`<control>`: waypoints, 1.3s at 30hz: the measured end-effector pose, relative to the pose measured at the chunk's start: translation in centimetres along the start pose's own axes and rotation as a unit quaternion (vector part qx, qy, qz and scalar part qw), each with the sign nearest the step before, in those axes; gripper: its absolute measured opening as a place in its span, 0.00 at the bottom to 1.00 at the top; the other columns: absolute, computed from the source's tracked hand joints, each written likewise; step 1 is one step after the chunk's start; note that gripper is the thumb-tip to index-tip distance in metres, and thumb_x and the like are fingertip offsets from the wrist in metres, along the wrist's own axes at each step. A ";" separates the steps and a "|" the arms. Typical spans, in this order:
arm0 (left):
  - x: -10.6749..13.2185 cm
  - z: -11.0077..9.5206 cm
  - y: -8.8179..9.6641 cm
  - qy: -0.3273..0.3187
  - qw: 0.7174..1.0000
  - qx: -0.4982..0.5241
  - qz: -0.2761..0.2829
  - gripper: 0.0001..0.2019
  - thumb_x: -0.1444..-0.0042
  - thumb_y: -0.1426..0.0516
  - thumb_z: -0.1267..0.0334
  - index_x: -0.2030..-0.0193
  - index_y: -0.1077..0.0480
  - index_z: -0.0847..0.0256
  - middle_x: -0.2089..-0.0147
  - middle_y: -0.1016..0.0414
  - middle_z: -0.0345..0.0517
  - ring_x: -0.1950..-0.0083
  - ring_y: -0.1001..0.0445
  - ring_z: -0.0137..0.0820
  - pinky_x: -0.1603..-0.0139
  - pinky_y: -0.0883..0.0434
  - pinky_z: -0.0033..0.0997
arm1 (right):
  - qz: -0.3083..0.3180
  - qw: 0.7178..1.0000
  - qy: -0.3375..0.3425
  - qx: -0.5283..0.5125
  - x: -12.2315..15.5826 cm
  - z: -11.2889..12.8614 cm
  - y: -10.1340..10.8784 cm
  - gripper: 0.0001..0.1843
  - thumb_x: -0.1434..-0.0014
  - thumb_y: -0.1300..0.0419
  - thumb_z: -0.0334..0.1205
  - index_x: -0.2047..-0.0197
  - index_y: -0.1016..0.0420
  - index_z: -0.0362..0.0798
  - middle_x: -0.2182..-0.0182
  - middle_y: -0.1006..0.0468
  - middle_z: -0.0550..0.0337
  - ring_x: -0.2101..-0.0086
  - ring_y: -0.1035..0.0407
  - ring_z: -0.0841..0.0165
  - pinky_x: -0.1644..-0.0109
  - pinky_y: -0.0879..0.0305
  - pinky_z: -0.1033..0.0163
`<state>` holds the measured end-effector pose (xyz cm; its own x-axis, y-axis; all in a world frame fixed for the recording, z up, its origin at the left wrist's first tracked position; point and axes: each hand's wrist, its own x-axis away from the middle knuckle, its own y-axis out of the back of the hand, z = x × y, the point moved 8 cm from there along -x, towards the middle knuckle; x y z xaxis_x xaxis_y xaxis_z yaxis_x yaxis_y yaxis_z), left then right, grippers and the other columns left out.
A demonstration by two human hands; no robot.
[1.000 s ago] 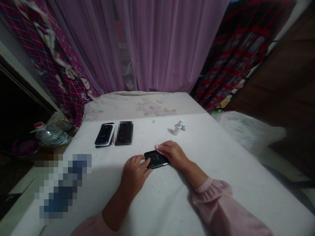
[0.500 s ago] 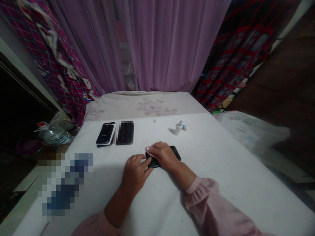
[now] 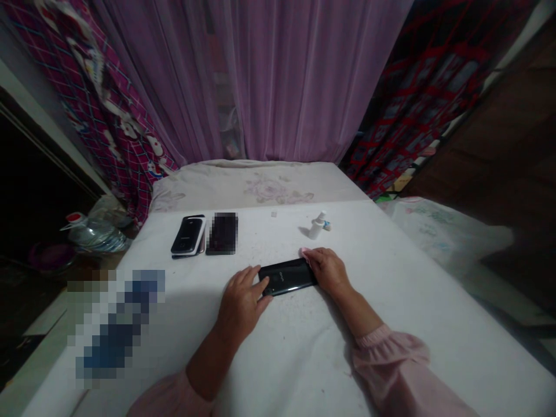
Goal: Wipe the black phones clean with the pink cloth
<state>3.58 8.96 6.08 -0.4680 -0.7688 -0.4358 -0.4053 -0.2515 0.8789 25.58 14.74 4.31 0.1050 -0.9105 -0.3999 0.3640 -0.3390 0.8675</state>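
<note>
A glossy black phone [image 3: 289, 277] lies flat on the white cloth, its back with a small logo facing up. My left hand [image 3: 243, 294] grips the phone's left end between thumb and fingers. At the right end my right hand [image 3: 328, 271] pinches a small pink cloth [image 3: 305, 253] and presses on the phone's edge. Most of the pink cloth is hidden under my fingers. Beyond the right hand stands a small white spray bottle [image 3: 318, 226], with a small blue and beige item [image 3: 327, 225] behind it.
Several phones [image 3: 188, 236] lie stacked at the back left. Beside them rests a dark, pixelated flat device [image 3: 223, 233]. A small pale cube [image 3: 274, 214] sits farther back. A blurred blue patch [image 3: 121, 324] covers the table's left side. A large water bottle [image 3: 95, 233] stands off the left edge.
My right hand has slid with the pink cloth from the phone's left part to its right end, uncovering the middle of its back. My left hand keeps its hold.
</note>
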 end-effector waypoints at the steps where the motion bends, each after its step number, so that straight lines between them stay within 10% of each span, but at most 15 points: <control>1: 0.1 0.0 -0.1 -0.005 1.000 -0.004 0.002 0.16 0.43 0.38 0.62 0.48 0.25 0.59 0.42 0.26 0.56 0.43 0.28 0.47 0.43 0.29 0.53 | -0.004 1.000 -0.014 0.011 0.1 0.2 0.1 0.16 0.32 0.48 0.44 0.56 0.17 0.54 0.65 0.19 0.55 0.66 0.29 0.64 0.65 0.39 0.63; 13: 0.2 -0.6 -1.0 -0.030 0.999 -0.025 0.024 0.15 0.40 0.41 0.65 0.46 0.26 0.62 0.44 0.23 0.57 0.44 0.25 0.45 0.43 0.28 0.53 | -0.050 0.996 -0.074 0.008 7.8 2.2 4.3 0.23 0.30 0.53 0.46 0.61 0.17 0.51 0.66 0.17 0.53 0.70 0.26 0.66 0.67 0.37 0.65; 22: 0.1 -1.0 -1.2 -0.029 0.997 -0.065 0.028 0.15 0.37 0.44 0.62 0.47 0.25 0.64 0.45 0.23 0.59 0.46 0.24 0.46 0.44 0.28 0.51 | -0.025 0.995 -0.099 -0.016 1.7 0.2 1.6 0.12 0.37 0.43 0.38 0.61 0.16 0.50 0.66 0.16 0.56 0.66 0.25 0.66 0.62 0.35 0.66; 32: -1.0 0.9 -2.2 0.010 0.995 -0.091 0.038 0.17 0.35 0.49 0.65 0.42 0.28 0.58 0.40 0.27 0.54 0.41 0.27 0.47 0.41 0.33 0.53 | -0.020 0.992 -0.028 -0.123 7.6 2.7 3.5 0.13 0.38 0.45 0.38 0.58 0.18 0.54 0.63 0.17 0.58 0.66 0.24 0.69 0.62 0.30 0.67; 39: -1.2 1.3 -0.5 0.062 0.995 -0.077 -0.005 0.14 0.36 0.47 0.63 0.47 0.26 0.61 0.50 0.22 0.54 0.51 0.23 0.43 0.49 0.27 0.44 | -0.026 0.995 -0.078 -0.050 2.8 0.6 2.6 0.13 0.38 0.45 0.35 0.62 0.18 0.51 0.64 0.18 0.55 0.63 0.26 0.65 0.60 0.33 0.64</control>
<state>3.33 10.78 5.91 -0.3596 -0.8307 -0.4249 -0.2801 -0.3382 0.8984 26.22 11.16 5.65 -0.0597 -0.9204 -0.3863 0.4557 -0.3694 0.8098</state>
